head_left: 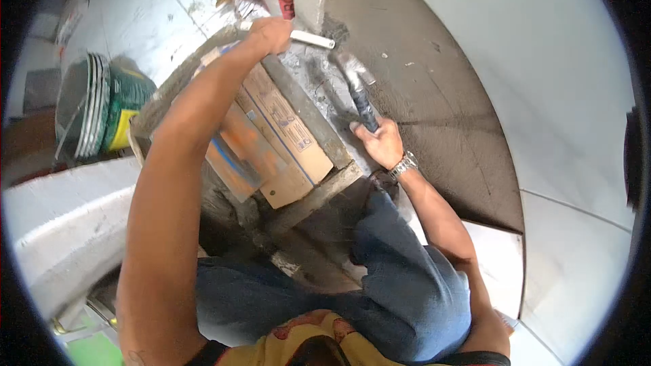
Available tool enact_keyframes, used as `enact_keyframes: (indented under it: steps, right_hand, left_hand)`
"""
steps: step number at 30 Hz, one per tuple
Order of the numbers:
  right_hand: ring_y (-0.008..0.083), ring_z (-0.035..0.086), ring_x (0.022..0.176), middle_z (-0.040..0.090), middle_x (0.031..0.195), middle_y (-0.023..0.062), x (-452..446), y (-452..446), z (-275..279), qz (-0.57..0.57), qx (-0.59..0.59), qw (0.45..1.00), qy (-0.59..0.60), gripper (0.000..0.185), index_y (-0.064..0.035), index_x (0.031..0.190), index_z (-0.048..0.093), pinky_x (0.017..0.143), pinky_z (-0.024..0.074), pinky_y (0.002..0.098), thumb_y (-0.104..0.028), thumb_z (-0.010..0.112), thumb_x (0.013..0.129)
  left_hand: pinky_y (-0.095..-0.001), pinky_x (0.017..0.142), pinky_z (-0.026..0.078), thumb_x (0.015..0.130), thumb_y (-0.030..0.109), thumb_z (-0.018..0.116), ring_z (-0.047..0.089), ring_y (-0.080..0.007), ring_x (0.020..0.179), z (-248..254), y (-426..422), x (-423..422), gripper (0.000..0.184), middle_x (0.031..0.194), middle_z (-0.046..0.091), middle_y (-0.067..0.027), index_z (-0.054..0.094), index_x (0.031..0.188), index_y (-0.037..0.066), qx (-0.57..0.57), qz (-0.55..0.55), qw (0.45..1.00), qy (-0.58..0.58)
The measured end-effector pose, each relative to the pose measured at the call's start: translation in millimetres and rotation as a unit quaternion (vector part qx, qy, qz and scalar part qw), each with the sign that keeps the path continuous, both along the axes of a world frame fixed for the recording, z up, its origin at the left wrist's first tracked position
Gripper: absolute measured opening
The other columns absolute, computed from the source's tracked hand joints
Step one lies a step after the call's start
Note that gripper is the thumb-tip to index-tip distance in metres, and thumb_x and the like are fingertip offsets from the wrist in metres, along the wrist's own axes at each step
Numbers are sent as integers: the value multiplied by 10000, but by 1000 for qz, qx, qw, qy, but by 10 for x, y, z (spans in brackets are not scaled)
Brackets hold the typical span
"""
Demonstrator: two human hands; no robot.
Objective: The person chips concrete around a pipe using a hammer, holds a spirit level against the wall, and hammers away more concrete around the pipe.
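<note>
This looks like a building site, or a room being fitted out. Large pale tiles point(576, 244) with thin dark joints border a curved, grey-brown surface point(434, 95) that looks like bare cement, scuffed and smeared. Rough concrete edging point(305, 98) runs beside a cardboard box point(278, 135), and grey smears and crumbs dirty the paler flooring point(146, 0). A green bucket point(129, 105) with a yellow label stands to the left, and a hammer point(359, 88) is in use. The crumpled bag point(274, 0) at the top may be a cement sack; it is too blurred to be sure.
</note>
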State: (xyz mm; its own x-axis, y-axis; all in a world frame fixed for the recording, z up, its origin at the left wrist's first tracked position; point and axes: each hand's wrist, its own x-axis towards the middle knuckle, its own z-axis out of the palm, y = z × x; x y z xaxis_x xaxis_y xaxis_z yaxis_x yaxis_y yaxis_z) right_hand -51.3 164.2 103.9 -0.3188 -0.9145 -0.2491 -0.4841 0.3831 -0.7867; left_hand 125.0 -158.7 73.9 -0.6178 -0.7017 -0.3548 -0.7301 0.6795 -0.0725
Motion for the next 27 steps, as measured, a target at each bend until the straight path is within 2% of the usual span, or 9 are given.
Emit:
enact_keyframes:
  steps: [6, 10, 12, 16, 18, 19, 20, 22, 27]
  right_hand:
    - [156, 478, 515, 524, 530, 123, 80, -363, -30, -44, -66, 997, 2, 340, 37, 677, 594, 540, 445, 393, -243, 740, 802]
    - [188, 491, 512, 529, 539, 128, -2, -676, -405, -16, 38, 997, 71, 343, 49, 686, 591, 569, 452, 418, -259, 694, 795]
    - [109, 481, 422, 530, 519, 9, -108, -710, -659, -13, 2, 1000, 17, 291, -60, 624, 540, 417, 390, 308, -210, 683, 829]
    - [128, 486, 429, 552, 544, 11, 107, -575, -164, -46, -132, 989, -38, 248, -31, 647, 557, 437, 411, 327, -124, 686, 837]
    - [161, 505, 451, 552, 532, 24, 80, -587, -549, -90, -257, 955, 117, 288, -11, 627, 559, 470, 433, 361, -158, 689, 838]
    - [182, 506, 465, 553, 519, 29, 36, -650, -586, -31, -168, 978, 121, 321, 6, 622, 560, 491, 436, 373, -199, 692, 831]
    - [192, 546, 532, 567, 572, 97, -67, -748, -568, -17, 129, 985, 114, 305, 49, 732, 633, 561, 463, 394, -230, 724, 815]
    - [142, 472, 403, 539, 510, 27, -98, -677, -680, -26, 56, 997, 46, 303, -31, 603, 537, 410, 389, 337, -177, 666, 835]
    - [126, 483, 385, 519, 501, 24, -1, -514, -392, -51, -129, 990, -19, 272, -41, 638, 543, 384, 370, 308, -159, 667, 850]
  left_hand:
    - [-439, 647, 592, 789, 203, 650, 727, -304, 785, -387, -241, 105, 149, 804, 736, -121, 749, 797, 91, -127, -132, 971, 152]
    - [-458, 698, 578, 774, 157, 617, 723, -338, 773, -166, -106, 73, 161, 822, 729, -162, 732, 788, 45, -103, -48, 983, 144]
    - [-448, 693, 576, 777, 160, 623, 726, -323, 780, -163, -101, 51, 151, 812, 730, -153, 731, 771, 56, -95, -32, 986, 131]
    - [-430, 671, 571, 774, 155, 638, 727, -302, 770, -258, -82, 89, 121, 795, 733, -133, 730, 746, 81, -145, -55, 978, 140]
    - [-422, 658, 569, 772, 152, 646, 727, -294, 761, -271, -111, 47, 106, 790, 733, -125, 729, 740, 94, -133, -63, 983, 105]
    - [-430, 670, 571, 775, 149, 655, 726, -298, 765, -229, -99, 31, 99, 792, 734, -118, 731, 759, 88, -102, -35, 988, 115]
    - [-433, 674, 572, 777, 152, 655, 726, -299, 767, -196, -62, 38, 104, 793, 733, -121, 733, 768, 84, -112, -39, 984, 135]
    - [-439, 682, 575, 782, 156, 653, 726, -301, 771, -214, -78, 104, 116, 796, 733, -127, 735, 786, 74, -136, -53, 976, 163]
    - [-443, 702, 581, 789, 159, 639, 725, -316, 784, -160, -45, 66, 149, 814, 732, -142, 741, 819, 55, -102, -41, 985, 135]
